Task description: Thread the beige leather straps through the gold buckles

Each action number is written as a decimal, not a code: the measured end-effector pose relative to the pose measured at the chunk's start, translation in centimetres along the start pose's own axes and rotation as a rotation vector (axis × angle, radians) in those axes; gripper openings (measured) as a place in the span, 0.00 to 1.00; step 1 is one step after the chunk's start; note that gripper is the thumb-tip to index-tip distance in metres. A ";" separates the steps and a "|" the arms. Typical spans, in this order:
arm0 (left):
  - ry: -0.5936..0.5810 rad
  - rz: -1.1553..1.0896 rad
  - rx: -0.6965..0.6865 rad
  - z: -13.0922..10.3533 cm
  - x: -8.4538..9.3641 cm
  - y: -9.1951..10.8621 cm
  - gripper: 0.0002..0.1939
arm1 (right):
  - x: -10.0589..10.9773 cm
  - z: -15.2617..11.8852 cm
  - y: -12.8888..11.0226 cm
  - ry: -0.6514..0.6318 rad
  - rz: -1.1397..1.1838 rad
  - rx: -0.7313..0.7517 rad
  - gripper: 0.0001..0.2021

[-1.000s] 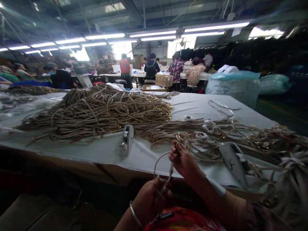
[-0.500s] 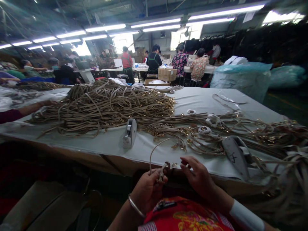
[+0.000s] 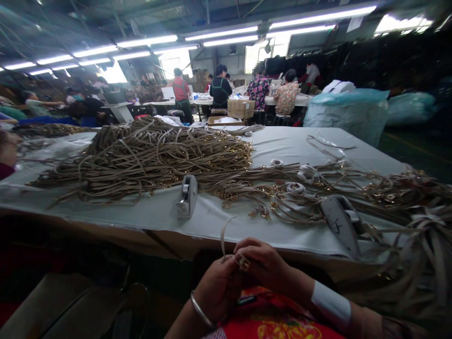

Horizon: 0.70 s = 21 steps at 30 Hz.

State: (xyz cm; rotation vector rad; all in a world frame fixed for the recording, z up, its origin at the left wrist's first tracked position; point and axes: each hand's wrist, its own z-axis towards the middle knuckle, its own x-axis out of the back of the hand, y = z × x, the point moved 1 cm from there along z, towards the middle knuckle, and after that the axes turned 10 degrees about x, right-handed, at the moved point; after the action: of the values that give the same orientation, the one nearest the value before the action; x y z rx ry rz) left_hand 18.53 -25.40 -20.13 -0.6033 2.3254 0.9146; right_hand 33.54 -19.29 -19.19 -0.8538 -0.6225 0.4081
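Note:
My left hand (image 3: 219,285), with a silver bangle on the wrist, is closed on a thin beige-brown strap (image 3: 223,235). One end of the strap stands up in a curve above the fingers. My right hand (image 3: 261,263) meets the left one, its fingers pinched at a gold metal buckle (image 3: 243,263) on the strap. Fingers hide most of the buckle and the rest of the strap. Both hands are just off the table's front edge, over a red patterned apron (image 3: 282,325).
A large heap of straps (image 3: 151,155) with gold hardware covers much of the white table (image 3: 282,141). Two tape dispensers (image 3: 188,197) (image 3: 341,223) stand near the front edge. More straps hang at the right (image 3: 423,263). A co-worker's arm (image 3: 7,153) shows at far left.
My right hand has moved left and down to the strap and closed at its buckle. The left hand keeps its hold. The co-worker's arm at the left has drawn back from the heap.

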 end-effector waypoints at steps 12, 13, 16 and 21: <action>0.141 0.321 -0.306 -0.2 -0.5 1.0 0.18 | -0.9 -1.1 0.9 0.184 -0.185 -0.325 0.04; 0.167 0.325 -0.305 -0.1 -0.4 1.0 0.18 | -0.9 -1.0 0.8 0.178 -0.227 -0.293 0.03; 0.233 0.316 -0.333 -0.1 -0.3 1.1 0.17 | -0.9 -1.1 0.6 0.128 -0.269 -0.162 0.04; 0.230 0.433 -0.411 -0.5 -0.8 1.3 0.16 | -0.7 -1.5 0.6 0.070 -0.225 -0.157 0.05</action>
State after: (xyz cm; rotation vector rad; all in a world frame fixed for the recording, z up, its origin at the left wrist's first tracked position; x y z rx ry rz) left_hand 18.17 -24.76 -18.69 -0.3785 2.5400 1.6251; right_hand 33.99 -20.18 -20.68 -0.9319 -0.6834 0.1260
